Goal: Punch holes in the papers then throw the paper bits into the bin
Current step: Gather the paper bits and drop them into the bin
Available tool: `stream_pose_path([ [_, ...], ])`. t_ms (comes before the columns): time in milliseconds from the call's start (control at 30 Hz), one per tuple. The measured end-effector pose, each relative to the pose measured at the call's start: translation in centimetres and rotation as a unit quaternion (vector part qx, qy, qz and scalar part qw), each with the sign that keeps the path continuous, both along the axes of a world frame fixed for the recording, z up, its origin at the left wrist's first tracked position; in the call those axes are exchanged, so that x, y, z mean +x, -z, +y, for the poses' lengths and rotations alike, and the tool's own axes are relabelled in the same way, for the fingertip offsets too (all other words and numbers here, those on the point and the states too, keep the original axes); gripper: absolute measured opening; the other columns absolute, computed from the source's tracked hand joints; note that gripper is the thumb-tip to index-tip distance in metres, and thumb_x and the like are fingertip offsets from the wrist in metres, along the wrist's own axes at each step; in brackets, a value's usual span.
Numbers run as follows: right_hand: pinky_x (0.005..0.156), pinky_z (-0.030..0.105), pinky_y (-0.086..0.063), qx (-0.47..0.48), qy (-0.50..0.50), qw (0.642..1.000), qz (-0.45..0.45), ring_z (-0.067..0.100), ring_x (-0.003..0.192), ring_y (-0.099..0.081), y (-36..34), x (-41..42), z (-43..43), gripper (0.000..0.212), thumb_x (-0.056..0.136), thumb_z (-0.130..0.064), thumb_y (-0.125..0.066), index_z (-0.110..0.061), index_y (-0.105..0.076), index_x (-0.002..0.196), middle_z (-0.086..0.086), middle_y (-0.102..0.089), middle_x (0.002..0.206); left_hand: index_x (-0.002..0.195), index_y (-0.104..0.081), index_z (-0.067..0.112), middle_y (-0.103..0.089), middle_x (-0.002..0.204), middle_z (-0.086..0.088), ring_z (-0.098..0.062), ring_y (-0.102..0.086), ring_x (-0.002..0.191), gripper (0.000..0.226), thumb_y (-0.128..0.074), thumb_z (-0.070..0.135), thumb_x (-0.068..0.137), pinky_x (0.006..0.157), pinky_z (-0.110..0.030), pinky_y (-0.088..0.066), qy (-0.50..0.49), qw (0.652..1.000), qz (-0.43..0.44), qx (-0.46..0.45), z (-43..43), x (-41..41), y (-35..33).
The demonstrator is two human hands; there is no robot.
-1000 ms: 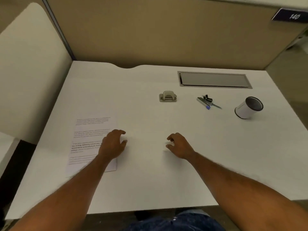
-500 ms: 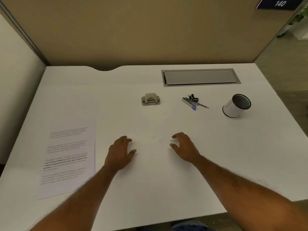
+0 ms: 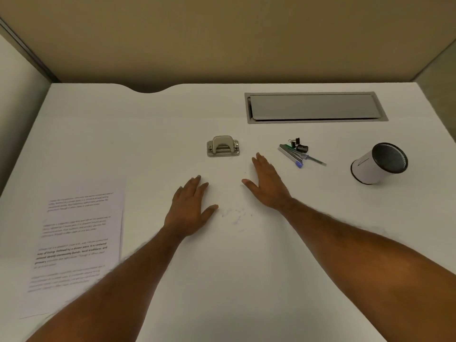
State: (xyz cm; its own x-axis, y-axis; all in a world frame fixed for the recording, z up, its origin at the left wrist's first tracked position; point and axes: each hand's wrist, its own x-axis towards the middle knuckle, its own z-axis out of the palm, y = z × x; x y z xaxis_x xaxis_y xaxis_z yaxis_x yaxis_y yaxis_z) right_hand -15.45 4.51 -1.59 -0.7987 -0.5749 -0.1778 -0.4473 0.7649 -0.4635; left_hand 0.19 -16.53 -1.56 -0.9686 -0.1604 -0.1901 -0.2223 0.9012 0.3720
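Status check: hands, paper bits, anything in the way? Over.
Left hand open, right hand open, fingers straight. Paper bits scattered between them, none in hand. Pens and clips lie between right hand and bin.

Light level: dim, warm and even, falling from above. The white surface [image 3: 222,287] renders grey-cream, darker toward the left edge and the near corners.

Shadows: soft and short. A faint one sits under the hole punch [image 3: 223,146], and another along the lower side of the bin [image 3: 370,169]. The metal hatch [image 3: 315,107] gives a dull, even sheen.

Sharpness: moderate at centre. Print on the papers [image 3: 79,238] is smeared, and only the bold lines partly read. The paper bits [image 3: 234,214] show as faint specks, barely resolved. The forearm outlines are soft.

Distortion: wide-angle. The far edge of the surface bows, its sides splay outward, and the partition at the left leans.
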Motion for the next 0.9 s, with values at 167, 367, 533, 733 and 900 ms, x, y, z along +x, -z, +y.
stream_pose_path([
  [167,0.122,0.035,0.004,0.042,-0.042,0.998,0.014,0.018,0.150,0.007,1.8,-2.0,-1.7,0.079,0.098,-0.055,-0.035,-0.010,-0.004,0.155,0.006,0.006,0.163,0.158,-0.016,0.018,-0.004,0.168,-0.003,-0.019,0.000,0.155,0.082,-0.035,0.066,0.095,0.125,-0.043,-0.004,0.012,1.000,-0.001,-0.008,-0.1,-2.2,1.0],
  [367,0.123,0.042,-0.001,0.073,-0.129,0.985,0.083,0.019,0.150,0.009,3.3,-0.9,-1.8,0.087,0.093,-0.067,-0.025,-0.008,-0.006,0.154,0.009,0.005,0.163,0.159,-0.009,0.020,0.007,0.167,0.000,-0.016,0.010,0.154,0.082,-0.027,0.068,0.095,0.125,-0.045,0.003,0.050,0.999,-0.003,-0.020,0.3,-2.8,1.9],
  [533,0.123,0.042,-0.007,0.065,-0.251,0.959,0.110,0.017,0.151,0.007,3.4,1.3,-1.2,0.084,0.094,-0.067,-0.022,-0.010,-0.010,0.154,0.007,0.001,0.163,0.159,-0.011,0.019,0.003,0.167,-0.003,-0.018,0.007,0.154,0.074,-0.015,0.058,0.096,0.125,-0.045,0.004,0.062,0.998,0.015,-0.017,0.4,-1.9,2.4],
  [733,0.123,0.034,-0.006,-0.051,-0.304,0.950,0.050,0.013,0.151,-0.004,2.3,1.7,0.2,0.070,0.099,-0.049,-0.038,-0.010,-0.019,0.153,0.005,-0.012,0.163,0.159,-0.014,0.017,-0.003,0.167,-0.004,-0.019,0.000,0.155,0.073,-0.015,0.054,0.095,0.125,-0.043,-0.001,0.068,0.997,0.027,-0.019,-0.8,-2.2,2.3],
  [900,0.123,0.041,-0.006,-0.049,-0.069,0.994,0.066,0.016,0.151,-0.006,2.2,-1.6,0.4,0.061,0.101,-0.029,-0.042,-0.009,-0.019,0.153,0.007,-0.011,0.163,0.159,-0.015,0.017,-0.004,0.167,-0.004,-0.020,0.000,0.155,0.077,-0.017,0.058,0.094,0.125,-0.046,0.001,0.043,0.998,0.036,-0.020,-1.2,-3.6,2.4],
])
